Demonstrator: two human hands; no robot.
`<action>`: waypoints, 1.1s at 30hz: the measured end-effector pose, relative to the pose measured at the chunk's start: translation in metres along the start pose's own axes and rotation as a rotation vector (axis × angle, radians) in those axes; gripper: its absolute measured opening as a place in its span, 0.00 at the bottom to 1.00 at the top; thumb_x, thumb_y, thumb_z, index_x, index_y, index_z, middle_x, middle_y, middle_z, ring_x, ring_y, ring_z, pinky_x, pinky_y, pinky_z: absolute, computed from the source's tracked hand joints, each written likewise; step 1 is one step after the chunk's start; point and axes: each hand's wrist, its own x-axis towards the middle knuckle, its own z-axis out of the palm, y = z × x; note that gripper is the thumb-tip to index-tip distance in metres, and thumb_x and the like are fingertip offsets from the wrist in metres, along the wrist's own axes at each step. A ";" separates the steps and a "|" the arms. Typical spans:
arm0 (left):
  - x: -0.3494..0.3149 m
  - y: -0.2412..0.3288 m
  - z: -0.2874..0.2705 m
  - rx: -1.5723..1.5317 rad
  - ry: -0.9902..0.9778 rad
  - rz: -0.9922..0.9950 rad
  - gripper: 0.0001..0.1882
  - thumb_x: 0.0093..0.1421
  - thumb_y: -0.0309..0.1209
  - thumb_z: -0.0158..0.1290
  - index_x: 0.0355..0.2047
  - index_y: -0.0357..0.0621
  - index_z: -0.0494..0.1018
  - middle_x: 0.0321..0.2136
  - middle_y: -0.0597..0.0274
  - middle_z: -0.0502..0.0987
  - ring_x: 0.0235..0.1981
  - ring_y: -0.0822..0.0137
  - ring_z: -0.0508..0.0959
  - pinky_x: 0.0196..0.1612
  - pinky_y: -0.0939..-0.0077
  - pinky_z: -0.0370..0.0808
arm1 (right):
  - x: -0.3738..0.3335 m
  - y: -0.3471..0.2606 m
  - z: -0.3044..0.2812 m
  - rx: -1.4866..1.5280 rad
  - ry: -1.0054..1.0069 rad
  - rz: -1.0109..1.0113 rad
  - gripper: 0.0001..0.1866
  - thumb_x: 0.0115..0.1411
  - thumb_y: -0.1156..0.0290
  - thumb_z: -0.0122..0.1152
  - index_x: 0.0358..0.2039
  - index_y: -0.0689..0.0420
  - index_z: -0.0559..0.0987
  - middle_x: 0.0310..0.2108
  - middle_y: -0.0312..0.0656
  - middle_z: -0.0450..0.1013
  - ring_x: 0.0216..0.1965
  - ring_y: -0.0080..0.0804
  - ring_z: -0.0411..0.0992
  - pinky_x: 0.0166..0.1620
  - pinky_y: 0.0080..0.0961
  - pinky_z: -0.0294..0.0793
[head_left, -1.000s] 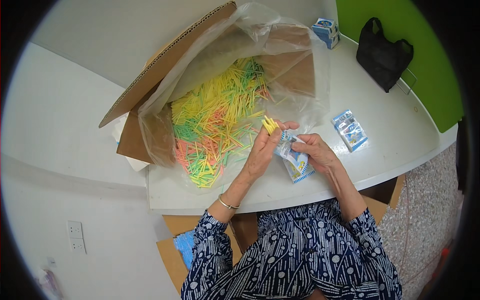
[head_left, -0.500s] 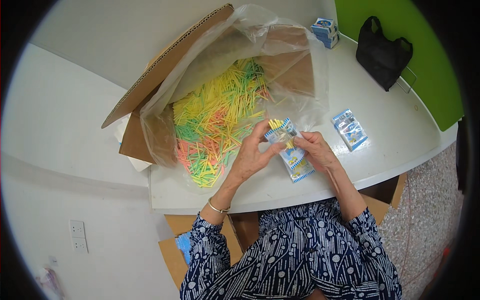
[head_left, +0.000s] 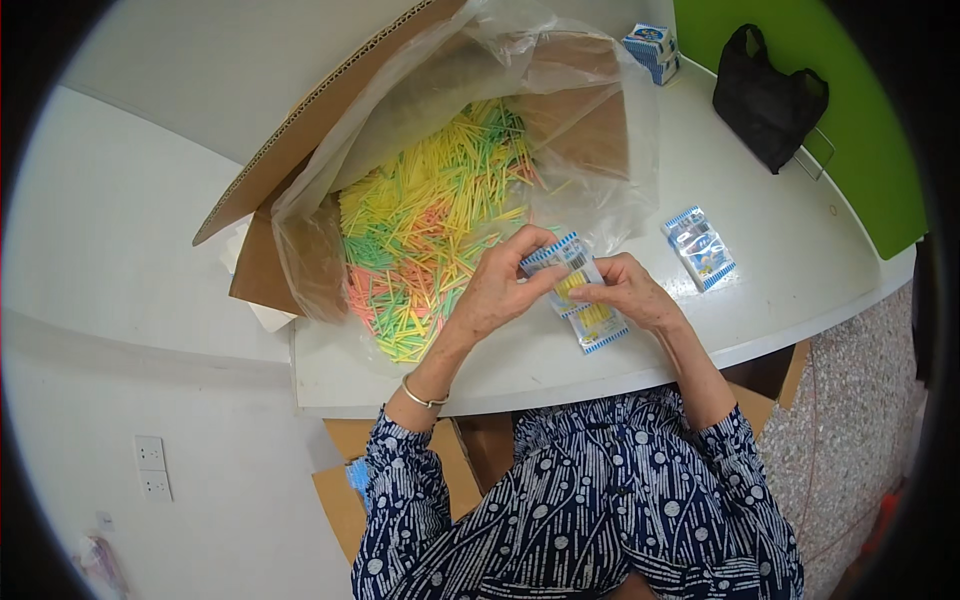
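Over the table, my left hand (head_left: pixel 500 288) pinches a small clear plastic packet (head_left: pixel 566 258) with blue-striped edges, thumb across its front. Short yellow sticks show through its film. My right hand (head_left: pixel 640 293) is closed on the same packet from the other side, its thumb pressed on the lower part. Just below it a second similar packet (head_left: pixel 601 330) with yellow sticks sticks out toward me; whether it is held or lies on the table I cannot tell. Left of my hands, a heap of yellow, green and pink sticks (head_left: pixel 430 225) fills a plastic-lined carton.
The carton (head_left: pixel 580 110) stands at the back left, its clear liner (head_left: pixel 640 150) spilling over the rim. To the right lie filled packets (head_left: pixel 699 248) on the white table (head_left: pixel 790 290). Farther back are small striped boxes (head_left: pixel 652 52) and a black bag (head_left: pixel 768 105). Open cartons (head_left: pixel 350 510) sit below the table edge.
Yellow sticks that poked out of the packet's top edge no longer show there. My right thumb has shifted slightly left and down on the packet.
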 end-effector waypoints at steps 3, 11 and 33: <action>0.009 0.008 -0.004 0.177 -0.112 0.012 0.12 0.56 0.28 0.56 0.38 0.36 0.71 0.28 0.66 0.74 0.31 0.78 0.73 0.34 0.81 0.72 | 0.001 -0.001 0.003 -0.027 0.027 0.036 0.14 0.54 0.73 0.63 0.41 0.64 0.79 0.33 0.38 0.77 0.32 0.19 0.74 0.38 0.17 0.73; 0.004 -0.001 0.018 0.158 -0.049 0.051 0.11 0.54 0.28 0.55 0.37 0.36 0.72 0.28 0.62 0.75 0.29 0.77 0.71 0.32 0.80 0.70 | -0.004 0.001 0.004 -0.145 0.105 0.087 0.14 0.51 0.66 0.67 0.35 0.63 0.80 0.27 0.36 0.76 0.28 0.18 0.71 0.33 0.16 0.70; 0.001 -0.113 -0.080 1.229 0.441 0.122 0.10 0.51 0.35 0.54 0.23 0.40 0.74 0.23 0.50 0.74 0.27 0.50 0.75 0.30 0.59 0.72 | -0.007 -0.005 0.010 0.070 0.210 0.100 0.15 0.48 0.70 0.68 0.36 0.64 0.80 0.32 0.41 0.78 0.32 0.25 0.75 0.41 0.22 0.72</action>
